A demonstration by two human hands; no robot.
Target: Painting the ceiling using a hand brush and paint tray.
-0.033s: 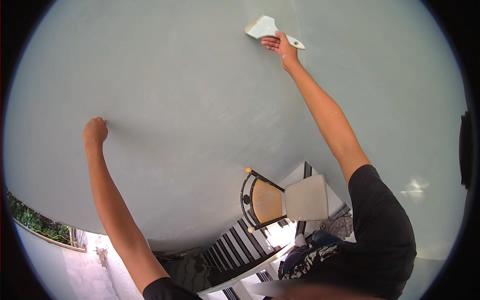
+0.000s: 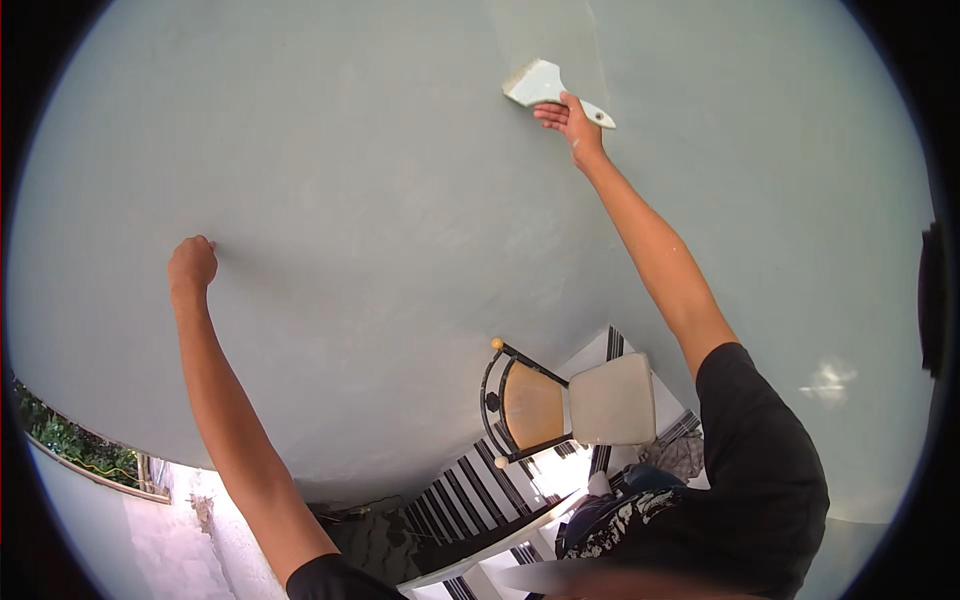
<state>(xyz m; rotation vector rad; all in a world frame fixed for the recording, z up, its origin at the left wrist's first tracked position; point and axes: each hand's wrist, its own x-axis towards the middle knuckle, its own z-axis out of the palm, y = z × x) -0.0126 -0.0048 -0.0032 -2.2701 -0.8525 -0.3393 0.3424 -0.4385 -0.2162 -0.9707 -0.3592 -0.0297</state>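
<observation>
My right hand (image 2: 580, 132) grips the pale handle of a wide, flat paintbrush (image 2: 543, 84). The bristles meet the grey-green wall (image 2: 380, 160) near the top, just left of the inside corner. Above the brush, a slightly different-toned strip (image 2: 540, 25) runs up along that corner. Off to the left, my left hand (image 2: 192, 266) is closed in a fist against or very close to the wall. Its fingers are mostly turned away, and nothing sticks out of it.
Below stands a chair with a pale seat (image 2: 612, 398) and a tan backrest (image 2: 532, 400) on the floor. Black-and-white striped steps (image 2: 470, 495) lie beside it. At the lower left, green plants (image 2: 75, 440) show beyond the wall's edge. A second wall (image 2: 780, 200) rises on the right.
My right hand and the paintbrush have moved down and slightly right along the corner, exposing more of the strip above. My left hand has stayed nearly still.
</observation>
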